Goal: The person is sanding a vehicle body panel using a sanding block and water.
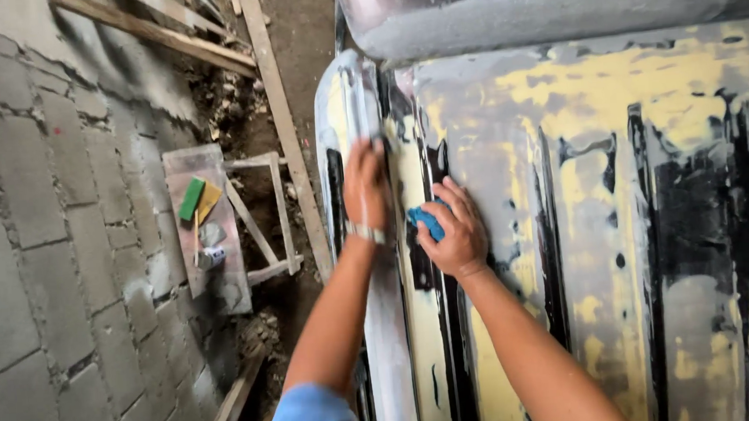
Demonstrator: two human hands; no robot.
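A vehicle body panel (586, 222) fills the right side, its ribbed surface patched with yellow filler, grey primer and black paint. My right hand (455, 231) presses a small blue sanding pad (428, 220) against a rib of the panel. My left hand (364, 185), with a metal band at the wrist, lies flat on the panel's rounded grey edge just left of the pad. Both forearms reach up from the bottom of the view, and a blue sleeve shows on the left arm.
A grey block wall (35, 261) runs down the left. Against it leans a small wooden stand (210, 240) holding a green block, a yellow sheet and small tools. Wooden planks (285, 129) and rubble lie on the dirt ground between wall and vehicle.
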